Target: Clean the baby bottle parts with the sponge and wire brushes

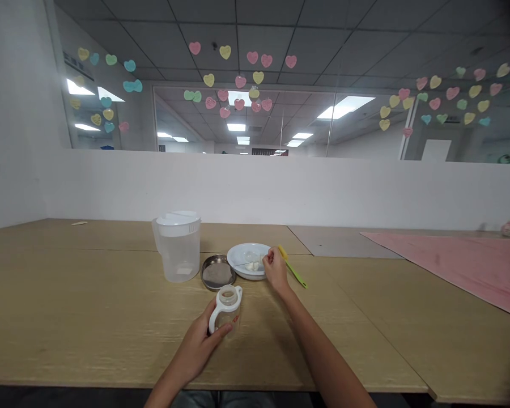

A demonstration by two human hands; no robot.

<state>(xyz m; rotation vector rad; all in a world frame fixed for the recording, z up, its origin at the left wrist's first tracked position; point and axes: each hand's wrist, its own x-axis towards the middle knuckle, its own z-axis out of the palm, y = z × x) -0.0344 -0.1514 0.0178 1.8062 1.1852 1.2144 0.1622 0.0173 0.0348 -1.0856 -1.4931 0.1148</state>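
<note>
Along the front of the pale wood-grain table (pixel 89 317), a small clear bottle (pixel 227 317) with a white collar and loop handle is gripped by the left hand (pixel 195 345). The fingers are wrapped round its body, apparently to keep the open mouth nearly upright, and the handle is left unused. The right hand (pixel 276 269) is pinched closed just over the rim of a white bowl (pixel 238 252). Something thin may be held between the fingertips (pixel 268 256), but it is too small to be made out. A green spatula (pixel 295 273) with a yellow head lies just beside that hand, its head partly hidden by the fingers. A pale lump (pixel 251 265) is seen in the bowl, its nature unresolved. Behind, a clear plastic pitcher (pixel 179 255) with a white lid and a shallow steel lid (pixel 218 272) are placed, seemingly within reach. A pink cloth (pixel 459 266) is spread at right.
</note>
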